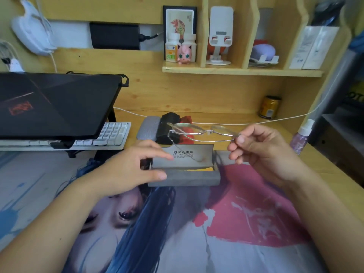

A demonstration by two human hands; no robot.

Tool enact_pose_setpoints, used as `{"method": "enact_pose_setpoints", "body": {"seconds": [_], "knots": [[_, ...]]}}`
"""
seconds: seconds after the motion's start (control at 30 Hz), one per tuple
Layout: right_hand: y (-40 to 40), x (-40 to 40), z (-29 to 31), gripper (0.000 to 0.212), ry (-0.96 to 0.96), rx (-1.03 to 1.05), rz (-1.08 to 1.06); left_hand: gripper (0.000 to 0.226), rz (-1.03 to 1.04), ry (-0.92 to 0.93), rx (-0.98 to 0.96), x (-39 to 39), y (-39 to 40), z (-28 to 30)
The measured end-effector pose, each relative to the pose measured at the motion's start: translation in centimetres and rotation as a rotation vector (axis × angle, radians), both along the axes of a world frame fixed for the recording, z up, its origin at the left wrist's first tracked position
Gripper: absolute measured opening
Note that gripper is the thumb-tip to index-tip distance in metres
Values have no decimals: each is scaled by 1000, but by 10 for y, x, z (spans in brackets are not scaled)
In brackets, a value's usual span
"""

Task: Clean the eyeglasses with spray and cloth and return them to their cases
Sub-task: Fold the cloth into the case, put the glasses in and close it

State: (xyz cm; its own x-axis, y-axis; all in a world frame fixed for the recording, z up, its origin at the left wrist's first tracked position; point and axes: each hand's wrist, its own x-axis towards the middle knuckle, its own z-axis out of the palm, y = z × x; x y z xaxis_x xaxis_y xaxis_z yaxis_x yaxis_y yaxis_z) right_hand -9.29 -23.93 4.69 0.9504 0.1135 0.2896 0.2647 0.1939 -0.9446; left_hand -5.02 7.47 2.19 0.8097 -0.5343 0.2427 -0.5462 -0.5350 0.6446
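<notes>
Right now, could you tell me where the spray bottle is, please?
The spray bottle stands upright at the right edge of the wooden desk in the head view, beyond the right hand and nearer than the yellow can.

Case lid (183, 155) print illegible

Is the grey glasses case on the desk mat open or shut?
Open: the grey rectangular glasses case has its lid raised, printed inside facing the camera, and something yellow shows inside. The left hand steadies it.
</notes>
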Motion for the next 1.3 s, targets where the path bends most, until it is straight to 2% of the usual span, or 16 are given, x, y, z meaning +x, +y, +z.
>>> {"method": "enact_pose_setpoints", "body": {"seconds": [0.1,0.17,0.23,0.37,0.5,0.57,0.7,0.93,0.97,1.07,1.13,1.3], "knots": [[11,4,-6,14,-29,27,-54,23,48,195,-537,-7,-10,11],[18,7,-10,23,-44,41,-97,21,53,375,-784,-10,-19,13],[23,8,-14,16,-64,24,-125,17,93,483,-874,-14,-25,14],[29,7,-20,10,-119,-96,-156,40,126,659,-992,-14,-26,17],[28,11,-31,7,-144,-249,-188,30,77,816,-1035,-9,-25,14],[24,13,-37,6,-201,-399,-243,43,81,899,-1068,-6,-22,13],[18,17,-43,7,-496,-749,-418,36,101,960,-997,1,-13,11],[20,19,-41,13,-935,-1005,-487,8,13,902,-683,8,-2,16],[20,18,-40,15,-978,-1037,-515,8,-33,909,-636,10,1,20],[19,16,-39,17,-1053,-1100,-583,43,-115,905,-444,17,6,35],[18,16,-38,15,-1084,-1110,-605,44,-129,869,-303,20,4,51],[15,11,-33,14,-1163,-1073,-675,3,-75,776,-2,23,-14,84]]}}
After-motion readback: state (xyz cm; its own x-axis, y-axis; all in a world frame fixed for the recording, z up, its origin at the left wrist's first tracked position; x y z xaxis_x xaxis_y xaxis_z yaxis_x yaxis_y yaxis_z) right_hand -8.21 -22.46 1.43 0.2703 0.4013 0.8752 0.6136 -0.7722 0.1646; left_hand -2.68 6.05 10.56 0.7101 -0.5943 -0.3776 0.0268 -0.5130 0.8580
